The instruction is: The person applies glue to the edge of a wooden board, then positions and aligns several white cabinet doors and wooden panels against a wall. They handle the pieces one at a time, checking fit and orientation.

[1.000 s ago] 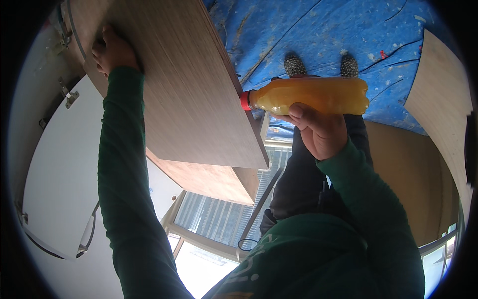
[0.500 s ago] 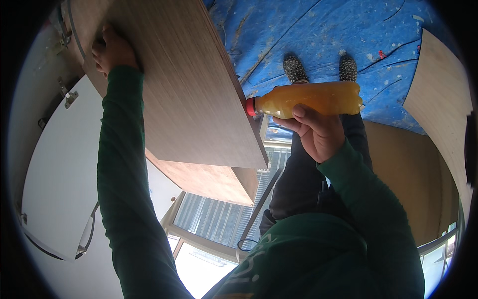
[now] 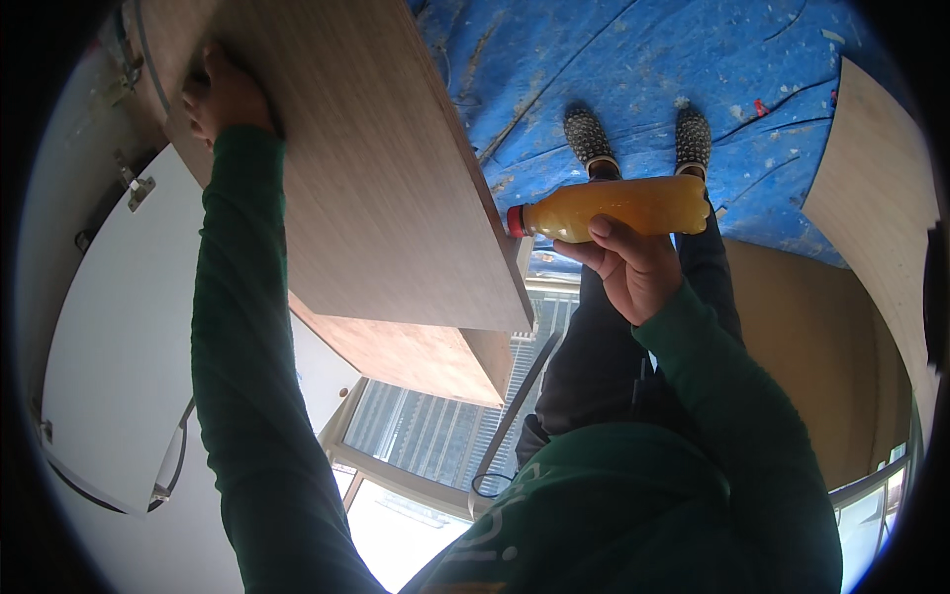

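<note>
A clear plastic bottle of orange-yellow drink (image 3: 628,205) lies sideways in my right hand (image 3: 638,269), which grips it from below with the thumb along its near side. Its red cap (image 3: 515,221) is on and points left, close to the edge of a brown wood-grain panel (image 3: 366,188); whether they touch I cannot tell. At the far left, my left hand (image 3: 236,97) rests on that panel near its left edge, with the fingers apart and somewhat bent. Nothing shows in it.
Blue sheeting (image 3: 633,59) with stains and scraps covers the floor, where my dotted shoes (image 3: 589,137) stand. White cabinet doors (image 3: 119,327) with hinges are at the left. A curved-looking wooden board (image 3: 876,188) stands at the right. Below the panel is a window (image 3: 416,426).
The bottle has lowered slightly toward me and its cap has shifted a little right, away from the panel's edge. My left hand stays in place.
</note>
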Motion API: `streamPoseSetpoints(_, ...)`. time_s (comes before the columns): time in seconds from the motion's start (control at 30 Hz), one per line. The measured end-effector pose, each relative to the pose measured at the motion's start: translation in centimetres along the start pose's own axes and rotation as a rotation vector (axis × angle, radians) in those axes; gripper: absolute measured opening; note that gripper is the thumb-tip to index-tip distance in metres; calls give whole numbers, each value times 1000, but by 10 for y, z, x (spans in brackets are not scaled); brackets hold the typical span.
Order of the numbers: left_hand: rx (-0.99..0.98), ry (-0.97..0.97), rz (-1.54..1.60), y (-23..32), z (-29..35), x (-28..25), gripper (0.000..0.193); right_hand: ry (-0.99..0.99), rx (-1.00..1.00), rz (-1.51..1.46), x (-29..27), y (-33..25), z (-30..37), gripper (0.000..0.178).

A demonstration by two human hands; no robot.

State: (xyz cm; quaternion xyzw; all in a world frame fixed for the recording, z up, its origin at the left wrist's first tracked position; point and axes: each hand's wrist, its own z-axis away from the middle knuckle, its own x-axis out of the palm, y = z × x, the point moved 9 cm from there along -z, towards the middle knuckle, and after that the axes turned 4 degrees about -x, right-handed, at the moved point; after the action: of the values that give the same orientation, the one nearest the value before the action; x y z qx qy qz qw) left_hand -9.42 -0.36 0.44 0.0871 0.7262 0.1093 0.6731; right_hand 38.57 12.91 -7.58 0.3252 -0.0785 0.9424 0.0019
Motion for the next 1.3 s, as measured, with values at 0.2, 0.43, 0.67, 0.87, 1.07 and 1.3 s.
streamPoseSetpoints(0.2,12,-15,-38,6,1,0,95,-44,-22,-23,-6,-17,-2,50)
streamPoseSetpoints(0.43,24,-20,-38,3,-3,0,95,-45,7,-61,13,-1,-4,56)
streamPoseSetpoints(0.67,1,-31,-14,7,5,-2,97,-65,-166,124,31,-12,-1,55)
streamPoseSetpoints(0.87,37,-22,-67,5,1,-1,98,-36,-114,149,17,-2,20,53)
streamPoseSetpoints(1.07,67,9,-44,5,1,1,95,-110,-219,132,42,-23,-6,43)
streamPoseSetpoints(1.3,67,29,33,15,12,-3,92,-8,-142,229,3,6,40,58)
